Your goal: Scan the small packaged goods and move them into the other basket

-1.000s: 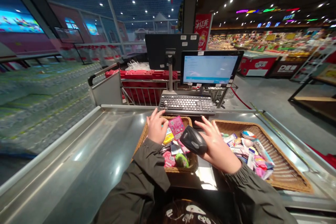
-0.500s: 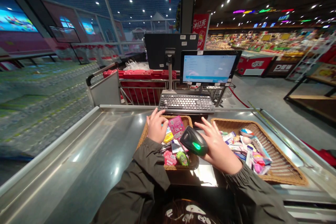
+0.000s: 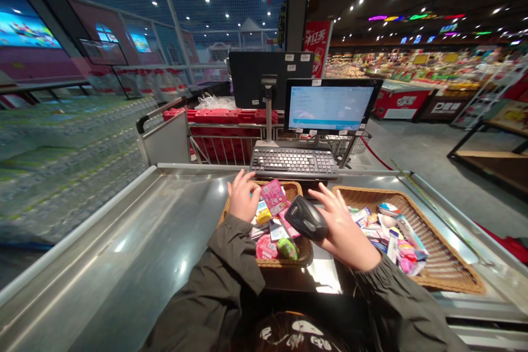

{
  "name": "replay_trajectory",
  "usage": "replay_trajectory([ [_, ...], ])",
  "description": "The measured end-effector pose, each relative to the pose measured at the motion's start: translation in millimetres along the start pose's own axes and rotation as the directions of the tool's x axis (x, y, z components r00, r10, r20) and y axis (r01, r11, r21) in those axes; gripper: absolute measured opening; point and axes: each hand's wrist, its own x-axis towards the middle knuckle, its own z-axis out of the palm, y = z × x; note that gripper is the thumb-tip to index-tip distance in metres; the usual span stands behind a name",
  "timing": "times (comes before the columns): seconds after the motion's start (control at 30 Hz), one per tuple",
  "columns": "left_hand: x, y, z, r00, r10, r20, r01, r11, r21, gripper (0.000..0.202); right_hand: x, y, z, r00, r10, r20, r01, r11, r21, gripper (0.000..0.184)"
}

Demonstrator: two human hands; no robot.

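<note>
My left hand [image 3: 242,198] holds a pink packet [image 3: 273,197] tilted up over the left wicker basket [image 3: 303,254], which holds several small packaged goods. My right hand [image 3: 342,228] grips a black handheld barcode scanner [image 3: 306,218] between the two baskets, with its head turned toward the pink packet and some fingers stretched out. The right wicker basket [image 3: 447,264] holds more colourful small packets.
Both baskets rest on a steel checkout counter [image 3: 136,253]. Behind them stand a keyboard [image 3: 293,163], a lit screen [image 3: 330,108] and a second monitor [image 3: 264,77] seen from the back. Red shopping baskets [image 3: 223,118] in a cart lie beyond. Supermarket aisles stretch to the right.
My left hand has lifted the pink packet slightly higher and leftward. The scanner's green light, lit half a second ago, is off now.
</note>
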Motion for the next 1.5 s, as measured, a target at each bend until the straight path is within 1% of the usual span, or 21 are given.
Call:
replay_trajectory([
  [0.13,8,-17,8.1,0.997,-0.064,-0.032,0.065,0.998,0.019,0.020,0,4,3,1.000,0.003,0.008,-0.003,1.000,-0.007,0.047],
  [0.27,16,-38,20.4,0.985,-0.175,0.002,0.175,0.983,0.053,0.021,1,7,5,1.000,0.009,0.020,-0.009,1.000,0.008,0.047],
  [0.37,20,-52,28.9,0.956,-0.285,0.063,0.270,0.946,0.178,0.023,0,9,9,1.000,0.013,0.026,-0.014,1.000,0.027,0.047],
  [0.43,21,-60,33.0,0.935,-0.341,0.104,0.300,0.910,0.286,0.026,0,11,11,1.000,0.017,0.027,-0.018,0.999,0.035,0.047],
  [0.5,20,-68,35.3,0.920,-0.370,0.131,0.304,0.883,0.358,0.029,1,12,12,0.999,0.023,0.026,-0.024,0.999,0.033,0.049],
  [0.6,18,-79,35.4,0.905,-0.390,0.169,0.290,0.858,0.424,0.030,2,13,13,0.999,0.026,0.030,-0.027,0.999,0.028,0.051],
  [0.73,13,-90,30.2,0.883,-0.376,0.280,0.191,0.834,0.518,0.026,2,14,14,0.998,0.044,0.046,-0.045,0.999,0.020,0.049],
  [0.83,11,-89,23.2,0.857,-0.368,0.361,0.113,0.817,0.565,0.023,1,15,12,0.997,0.063,0.046,-0.064,0.998,0.026,0.047],
  [0.93,13,-76,13.1,0.841,-0.369,0.396,0.054,0.785,0.617,0.025,-3,18,8,0.997,0.070,0.040,-0.072,0.997,0.035,0.046],
  [1.0,16,-60,5.9,0.853,-0.329,0.406,-0.010,0.766,0.643,0.031,-7,21,4,0.996,0.083,0.029,-0.084,0.996,0.032,0.045],
  [1.03,17,-51,2.9,0.872,-0.271,0.406,-0.048,0.780,0.623,0.033,-9,23,2,0.996,0.092,0.020,-0.093,0.995,0.029,0.044],
  [1.13,22,-21,0.0,0.908,-0.098,0.408,-0.145,0.840,0.523,0.032,-17,26,-7,0.992,0.125,-0.008,-0.125,0.992,0.018,0.043],
  [1.2,23,-1,4.4,0.911,0.022,0.412,-0.221,0.868,0.444,0.029,-24,29,-13,0.989,0.146,-0.014,-0.146,0.989,0.007,0.043],
  [1.23,22,8,8.4,0.904,0.083,0.420,-0.266,0.877,0.400,0.028,-29,30,-17,0.987,0.158,-0.016,-0.158,0.987,-0.001,0.044],
  [1.3,20,27,18.9,0.873,0.200,0.445,-0.356,0.885,0.300,0.026,-39,36,-25,0.982,0.189,-0.031,-0.189,0.982,-0.014,0.047],
  [1.4,16,53,39.2,0.808,0.346,0.476,-0.461,0.875,0.146,0.022,-57,49,-40,0.965,0.251,-0.078,-0.254,0.967,-0.030,0.047],
  [1.43,15,62,47.0,0.785,0.391,0.480,-0.491,0.866,0.098,0.021,-64,55,-46,0.956,0.275,-0.105,-0.280,0.959,-0.038,0.045],
  [1.5,14,79,64.5,0.734,0.475,0.485,-0.546,0.838,0.006,0.021,-79,67,-56,0.932,0.331,-0.148,-0.341,0.939,-0.044,0.048],
])
